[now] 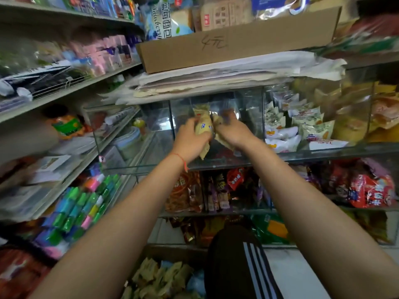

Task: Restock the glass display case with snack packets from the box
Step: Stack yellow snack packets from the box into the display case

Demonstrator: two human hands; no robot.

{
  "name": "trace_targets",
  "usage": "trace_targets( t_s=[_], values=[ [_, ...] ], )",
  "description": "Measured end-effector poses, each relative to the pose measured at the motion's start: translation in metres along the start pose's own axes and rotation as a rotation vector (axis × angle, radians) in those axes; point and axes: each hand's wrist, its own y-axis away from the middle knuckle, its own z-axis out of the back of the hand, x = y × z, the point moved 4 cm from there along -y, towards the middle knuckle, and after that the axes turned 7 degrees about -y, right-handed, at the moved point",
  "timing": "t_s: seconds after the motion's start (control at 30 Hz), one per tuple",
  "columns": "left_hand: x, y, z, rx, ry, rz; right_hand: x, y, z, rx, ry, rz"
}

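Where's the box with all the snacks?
The box of snack packets is at the bottom of the head view, on the floor left of the person's knee, below the glass case.

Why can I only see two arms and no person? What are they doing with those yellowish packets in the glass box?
The camera sits on the person's head and looks forward and down, so you see what they see: their own two arms, not their face. There is only this one picture.

The left hand and the right hand each grip pale yellow snack packets. They are reaching into a glass display case in a shop, into a compartment that looks mostly bare. The compartment to the right already holds white and green packets.

Down at the bottom is a box with more of the yellowish packets. On top of the case lie papers and a long cardboard box. Shelves of goods stand all around.
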Motion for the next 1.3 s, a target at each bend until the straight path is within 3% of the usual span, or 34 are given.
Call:
trace_targets(
  t_s=[0.13,0.3,0.57,0.67,0.83,1.1,1.3],
  values=[
    [0.014,-0.03,-0.013,0.029,-0.176,0.007,-0.014,-0.032,-0.017,0.085,0.262,-0.08],
    [0.033,-0.042,-0.04,0.25,-0.523,-0.055,-0.023,-0.061,-0.027,0.144,0.582,-0.072],
    [0.032,-0.05,-0.05,0.135,-0.844,-0.083,-0.035,-0.079,-0.043,0.339,0.766,-0.015],
    [0.018,-0.048,-0.052,0.024,-0.962,-0.261,-0.038,-0.082,-0.052,0.424,0.846,-0.01],
    [0.032,-0.049,-0.048,0.101,-0.735,-0.185,-0.047,-0.093,-0.055,0.514,1.004,-0.059],
    [0.032,-0.041,-0.049,0.35,-0.628,-0.122,-0.038,-0.111,-0.042,0.274,0.962,-0.001],
    [0.035,-0.041,-0.053,0.318,-0.612,-0.1,-0.022,-0.144,-0.041,0.13,0.898,0.066]
  ],
)
